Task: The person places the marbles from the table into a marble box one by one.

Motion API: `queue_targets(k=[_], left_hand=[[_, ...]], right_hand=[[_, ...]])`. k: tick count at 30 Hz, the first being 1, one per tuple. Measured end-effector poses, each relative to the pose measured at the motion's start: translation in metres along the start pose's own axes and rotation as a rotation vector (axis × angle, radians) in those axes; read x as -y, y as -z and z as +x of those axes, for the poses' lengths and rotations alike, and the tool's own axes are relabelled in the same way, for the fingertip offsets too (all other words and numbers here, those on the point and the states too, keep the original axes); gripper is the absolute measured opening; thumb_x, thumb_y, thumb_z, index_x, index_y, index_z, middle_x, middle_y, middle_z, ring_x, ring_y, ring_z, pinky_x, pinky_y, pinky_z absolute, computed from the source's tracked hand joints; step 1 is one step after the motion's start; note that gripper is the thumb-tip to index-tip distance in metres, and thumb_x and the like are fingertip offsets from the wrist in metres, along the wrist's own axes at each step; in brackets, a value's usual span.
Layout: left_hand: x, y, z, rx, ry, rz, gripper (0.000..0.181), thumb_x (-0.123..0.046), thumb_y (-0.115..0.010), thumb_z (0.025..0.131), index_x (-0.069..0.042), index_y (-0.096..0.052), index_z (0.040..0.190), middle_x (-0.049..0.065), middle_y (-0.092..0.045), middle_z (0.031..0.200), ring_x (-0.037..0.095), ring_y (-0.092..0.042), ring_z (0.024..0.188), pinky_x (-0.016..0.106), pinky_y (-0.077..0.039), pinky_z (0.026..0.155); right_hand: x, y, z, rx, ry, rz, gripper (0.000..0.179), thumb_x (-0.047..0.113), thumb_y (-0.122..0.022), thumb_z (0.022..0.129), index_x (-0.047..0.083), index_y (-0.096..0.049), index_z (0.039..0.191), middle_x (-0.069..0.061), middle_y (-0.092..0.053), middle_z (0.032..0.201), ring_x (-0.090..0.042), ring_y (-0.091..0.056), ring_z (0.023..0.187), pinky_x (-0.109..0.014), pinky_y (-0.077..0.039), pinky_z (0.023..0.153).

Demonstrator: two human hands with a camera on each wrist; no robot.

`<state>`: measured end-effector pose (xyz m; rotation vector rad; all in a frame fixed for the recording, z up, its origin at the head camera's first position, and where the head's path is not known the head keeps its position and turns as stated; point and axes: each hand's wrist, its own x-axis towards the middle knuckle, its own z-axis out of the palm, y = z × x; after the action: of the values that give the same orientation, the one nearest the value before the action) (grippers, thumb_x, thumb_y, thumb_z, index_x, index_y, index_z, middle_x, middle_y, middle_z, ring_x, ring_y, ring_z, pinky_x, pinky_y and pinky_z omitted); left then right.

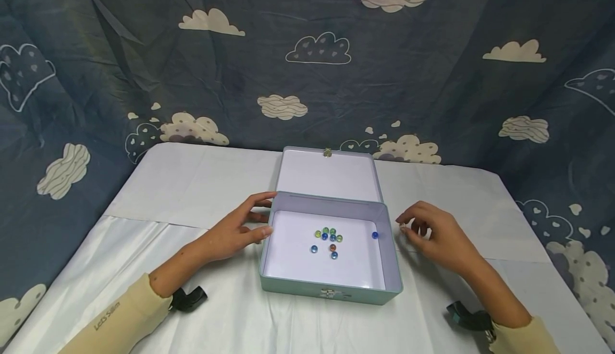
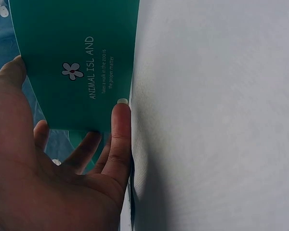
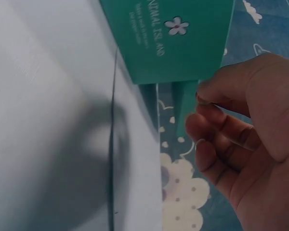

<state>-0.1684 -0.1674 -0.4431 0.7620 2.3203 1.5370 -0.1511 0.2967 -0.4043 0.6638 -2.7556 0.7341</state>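
Observation:
An open tin box, green outside and pale lilac inside, stands on the white cloth. Several glass marbles lie on its floor: most cluster near the middle, among them a brown marble, and one blue marble sits by the right wall. My left hand rests against the box's left side, fingers spread, with the thumb along the printed end panel. Just off the right side hovers my right hand, fingers curled and thumb close to the index fingertip; I cannot tell whether something small is between them.
The box's lid lies folded back behind it, with a small metal clasp at its far edge. White cloth covers the table. A dark curtain printed with clouds hangs behind.

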Motion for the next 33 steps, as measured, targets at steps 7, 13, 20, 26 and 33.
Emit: queue_targets(k=[7,13,20,26,33], left_hand=[[0.0,0.001,0.0,-0.004,-0.005,0.002,0.073,-0.028,-0.069,0.106,-0.032,-0.027,0.166,0.013,-0.04,0.162,0.036,-0.058,0.135,0.038,-0.063,0.083],[0.0,0.001,-0.001,-0.003,-0.005,0.002,0.073,-0.027,-0.068,0.107,-0.031,-0.027,0.167,0.013,-0.04,0.163,0.036,-0.058,0.135,0.037,-0.063,0.083],[0.001,0.001,-0.001,-0.002,-0.002,-0.003,0.073,-0.028,-0.069,0.106,-0.032,-0.027,0.167,0.013,-0.04,0.162,0.036,-0.059,0.135,0.037,-0.063,0.084],[0.001,0.0,0.0,0.003,0.005,0.001,0.074,-0.029,-0.069,0.106,-0.032,-0.027,0.167,0.012,-0.04,0.163,0.035,-0.058,0.135,0.037,-0.063,0.084],[0.003,0.0,0.0,0.001,0.003,0.004,0.074,-0.03,-0.069,0.106,-0.032,-0.027,0.167,0.012,-0.04,0.163,0.035,-0.058,0.135,0.037,-0.063,0.083]], right_hand=[[0.013,0.007,0.0,-0.02,-0.029,-0.011,0.031,-0.001,-0.081,0.089,0.025,-0.077,0.106,0.011,-0.068,0.102,-0.009,-0.058,0.078,-0.028,-0.051,0.06],[0.022,0.01,0.0,-0.039,0.003,0.002,0.035,-0.002,-0.082,0.088,0.027,-0.076,0.107,0.013,-0.067,0.102,-0.007,-0.058,0.077,-0.026,-0.052,0.062],[0.028,0.008,0.0,-0.037,0.094,0.062,0.039,-0.01,-0.083,0.083,0.021,-0.077,0.105,0.015,-0.068,0.102,-0.004,-0.058,0.077,-0.018,-0.05,0.065],[0.032,0.006,-0.001,-0.029,0.115,0.081,0.04,-0.012,-0.082,0.082,0.02,-0.077,0.105,0.015,-0.068,0.104,-0.004,-0.058,0.078,-0.018,-0.05,0.065],[0.033,0.006,-0.002,-0.022,0.127,0.101,0.041,-0.012,-0.08,0.083,0.022,-0.076,0.106,0.013,-0.068,0.105,-0.005,-0.058,0.079,-0.017,-0.049,0.066]])
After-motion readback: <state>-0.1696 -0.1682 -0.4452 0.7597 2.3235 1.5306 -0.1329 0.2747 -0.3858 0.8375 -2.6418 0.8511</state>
